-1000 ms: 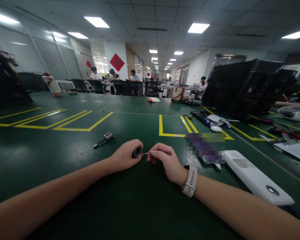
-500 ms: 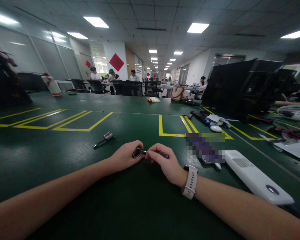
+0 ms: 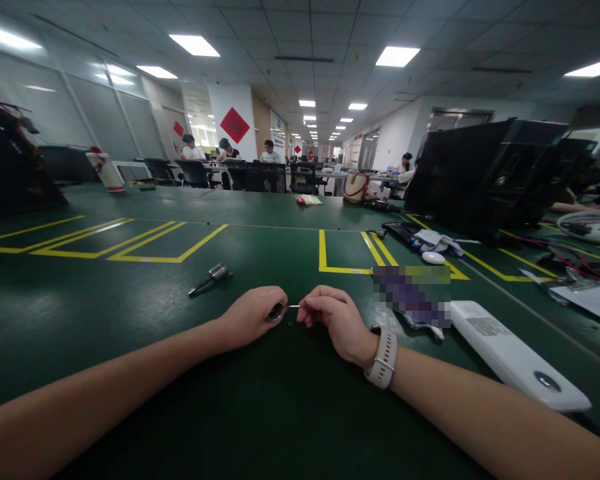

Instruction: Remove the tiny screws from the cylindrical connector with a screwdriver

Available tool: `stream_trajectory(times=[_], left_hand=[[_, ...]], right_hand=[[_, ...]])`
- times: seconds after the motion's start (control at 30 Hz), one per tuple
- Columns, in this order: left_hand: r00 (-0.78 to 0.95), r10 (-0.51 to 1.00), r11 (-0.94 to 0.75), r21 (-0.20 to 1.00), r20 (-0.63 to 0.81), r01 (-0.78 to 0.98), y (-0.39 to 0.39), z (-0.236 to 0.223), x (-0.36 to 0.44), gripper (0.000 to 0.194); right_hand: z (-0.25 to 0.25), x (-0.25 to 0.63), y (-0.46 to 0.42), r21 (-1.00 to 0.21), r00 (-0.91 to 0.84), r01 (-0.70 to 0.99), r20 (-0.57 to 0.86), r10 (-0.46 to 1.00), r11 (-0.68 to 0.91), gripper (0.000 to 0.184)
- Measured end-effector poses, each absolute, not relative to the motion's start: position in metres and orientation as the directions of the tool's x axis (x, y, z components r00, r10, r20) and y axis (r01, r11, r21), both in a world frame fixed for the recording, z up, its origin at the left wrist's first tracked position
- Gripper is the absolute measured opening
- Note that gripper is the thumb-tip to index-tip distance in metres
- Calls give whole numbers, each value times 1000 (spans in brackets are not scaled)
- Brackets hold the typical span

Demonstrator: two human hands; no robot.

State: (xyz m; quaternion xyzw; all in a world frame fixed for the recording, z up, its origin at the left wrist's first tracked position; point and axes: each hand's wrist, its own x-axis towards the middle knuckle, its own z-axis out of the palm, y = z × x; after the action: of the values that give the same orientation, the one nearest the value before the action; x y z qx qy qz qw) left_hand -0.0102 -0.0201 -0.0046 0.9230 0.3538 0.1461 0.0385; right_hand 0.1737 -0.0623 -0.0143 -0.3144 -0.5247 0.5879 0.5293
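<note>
My left hand (image 3: 250,317) is closed around a round, hollow metal part (image 3: 276,312), its open end facing right. My right hand (image 3: 333,320) pinches a thin screwdriver; only its bright metal shaft (image 3: 293,306) shows, reaching toward the metal part, and the fingers hide its handle. Whether the tip touches the part I cannot tell. Just below the gap between my hands, a tiny dark ring-like piece (image 3: 290,324) lies on the green table (image 3: 280,400). Up and to the left of my left hand rests a metal cylinder with a narrow shaft (image 3: 213,277).
To the right lie a blurred-out purple packet (image 3: 413,297), a long white device (image 3: 517,353), a white oval object (image 3: 433,258) and a glove (image 3: 433,240). A large black case (image 3: 480,180) stands behind. Yellow tape (image 3: 145,259) marks the table. People sit at far desks.
My right hand has drawn slightly to the right and turned, so the screwdriver's purple handle no longer shows. In my left hand, the metal part has tilted a little.
</note>
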Motion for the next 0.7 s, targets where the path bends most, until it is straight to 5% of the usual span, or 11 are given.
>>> stream_trajectory(times=[0.2,0.4,0.7], left_hand=[[706,662,-747,152,251,647,-20,-4,-10,2],[695,678,-732,128,241,670,-20,-4,-9,2],[721,648,-760,149,243,633,-22,-4,-11,3]], right_hand=[[-12,173,-65,-947,-249,-289,217,944,142,12],[-7,172,-77,-918,-222,36,379,898,396,14],[-14,174,-59,-956,-280,-288,146,949,62,12]])
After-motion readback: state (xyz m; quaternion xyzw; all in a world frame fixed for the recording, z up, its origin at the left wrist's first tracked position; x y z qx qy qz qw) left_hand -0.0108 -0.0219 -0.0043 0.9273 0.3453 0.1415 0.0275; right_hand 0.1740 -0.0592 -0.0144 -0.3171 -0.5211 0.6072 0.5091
